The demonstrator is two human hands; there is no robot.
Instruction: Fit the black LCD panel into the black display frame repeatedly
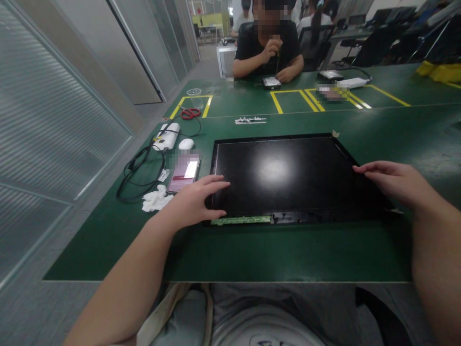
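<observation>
A black LCD screen panel [306, 178] lies flat on the green table in front of me, with a bright glare in its middle. Along its near edge, at the left, runs a narrow green circuit board [245, 219]. My left hand [196, 199] is at the panel's left edge, fingers and thumb spread apart, the thumb close to the circuit board's left end. At the right edge, my right hand [391, 180] has its fingertips pinched together on the panel's rim. Part of the panel's left side is hidden behind my left hand.
Left of the panel are a phone [184, 173], crumpled tissue [157, 198], a white power bank [167, 137], a black cable [135, 168] and red-handled scissors [190, 114]. White strips [250, 120] lie beyond the panel. Across the table, a person [268, 48] handles a small device [271, 83].
</observation>
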